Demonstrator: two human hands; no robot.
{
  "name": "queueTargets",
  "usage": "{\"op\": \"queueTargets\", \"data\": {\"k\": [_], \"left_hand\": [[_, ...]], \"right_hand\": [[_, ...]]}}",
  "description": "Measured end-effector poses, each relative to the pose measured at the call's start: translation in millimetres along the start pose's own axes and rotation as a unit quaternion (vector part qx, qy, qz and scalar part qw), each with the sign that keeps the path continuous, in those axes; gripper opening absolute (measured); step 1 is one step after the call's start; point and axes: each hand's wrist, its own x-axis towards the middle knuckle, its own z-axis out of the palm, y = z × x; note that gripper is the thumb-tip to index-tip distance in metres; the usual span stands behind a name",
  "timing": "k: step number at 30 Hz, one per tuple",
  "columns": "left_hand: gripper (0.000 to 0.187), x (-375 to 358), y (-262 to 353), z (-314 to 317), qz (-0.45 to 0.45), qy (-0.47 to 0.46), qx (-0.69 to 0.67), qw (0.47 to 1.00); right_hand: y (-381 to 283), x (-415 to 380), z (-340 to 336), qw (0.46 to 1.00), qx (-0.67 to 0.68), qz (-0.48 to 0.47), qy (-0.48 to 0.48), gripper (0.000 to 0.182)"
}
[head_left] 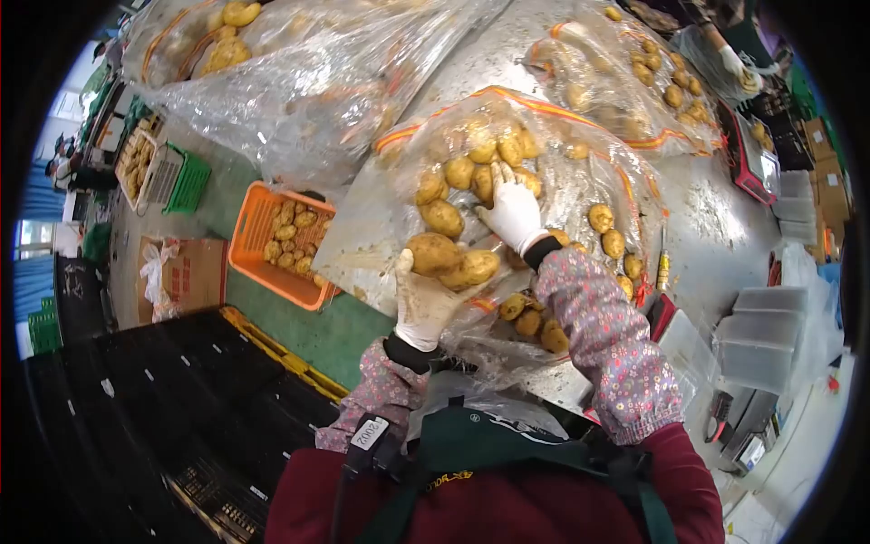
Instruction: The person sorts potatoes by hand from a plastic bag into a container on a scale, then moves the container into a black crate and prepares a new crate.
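My left hand [426,304], in a dirty white glove, holds two potatoes [437,256] side by side, its thumb up against the nearer one. My right hand [514,210], in a white glove, reaches over a heap of potatoes [460,170] on an opened clear plastic bag [566,195] with an orange and yellow edge. Its fingertips touch a potato [484,184] in the heap, and the fingers are apart. More potatoes [601,218] lie on the plastic to the right, and others [535,325] rest close below my right forearm.
An orange crate [243,238] with potatoes stands on the floor at left. Further plastic bags [272,118] of potatoes cover the metal table's far side. Right: a red scale [757,168], clear plastic trays [761,335], a yellow-handled tool [663,270]. Another person's gloved hand [732,62] is top right.
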Motion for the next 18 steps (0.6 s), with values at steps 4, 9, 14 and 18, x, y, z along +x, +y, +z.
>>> {"op": "queueTargets", "data": {"k": [4, 9, 14, 18], "left_hand": [[0.085, -7, -4, -14, -0.075, 0.019, -0.138, 0.987], [0.087, -9, -8, -11, -0.085, 0.010, -0.157, 0.984], [0.084, -3, -16, -8, -0.107, 0.006, -0.182, 0.977], [0.079, 1, -27, 5, -0.137, -0.020, -0.172, 0.975]], "right_hand": [[1, 13, 8, 0.999, -0.037, 0.009, -0.012, 0.064], [6, -23, -42, 0.993, 0.090, 0.015, 0.070, 0.054], [60, -74, -78, 0.987, -0.019, 0.077, 0.137, 0.056], [69, -98, -94, 0.989, -0.074, 0.060, 0.111, 0.042]]}}
